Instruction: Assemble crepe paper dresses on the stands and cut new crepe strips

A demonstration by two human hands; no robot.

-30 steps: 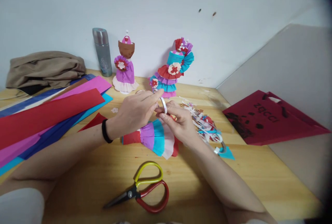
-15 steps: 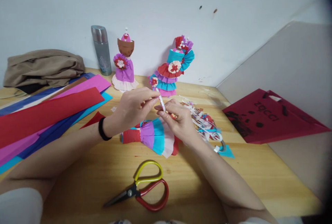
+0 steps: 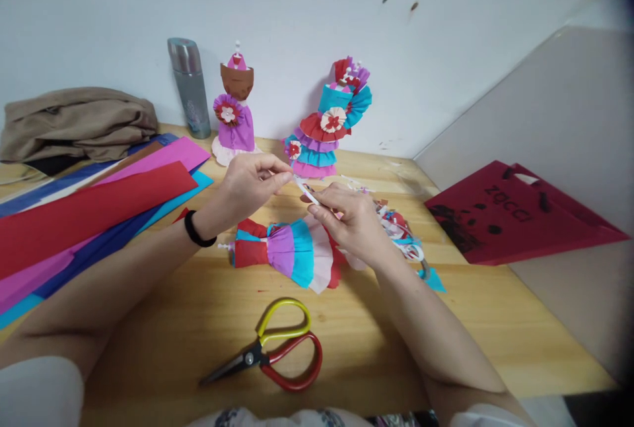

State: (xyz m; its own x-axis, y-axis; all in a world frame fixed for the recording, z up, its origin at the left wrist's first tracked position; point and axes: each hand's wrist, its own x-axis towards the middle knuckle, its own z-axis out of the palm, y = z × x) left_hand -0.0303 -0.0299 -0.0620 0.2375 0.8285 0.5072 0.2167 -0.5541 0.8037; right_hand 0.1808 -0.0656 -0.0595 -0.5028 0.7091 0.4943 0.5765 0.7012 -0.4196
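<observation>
Pinching a thin white strip [image 3: 308, 193] narrowly, its ten o'clock end in the left hand [image 3: 247, 184], its four o'clock end between thumb and curled fingers of the right hand [image 3: 354, 221]. Hovering over the desk [image 3: 366, 361], with a layered paper dress [image 3: 282, 253] toward six o'clock.

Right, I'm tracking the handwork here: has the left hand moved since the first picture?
Yes, leftward: the left hand had its fingers overlapping the pink hem of the standing, multicoloured, tiered paper figure; now they are near that hem's left edge.
</observation>
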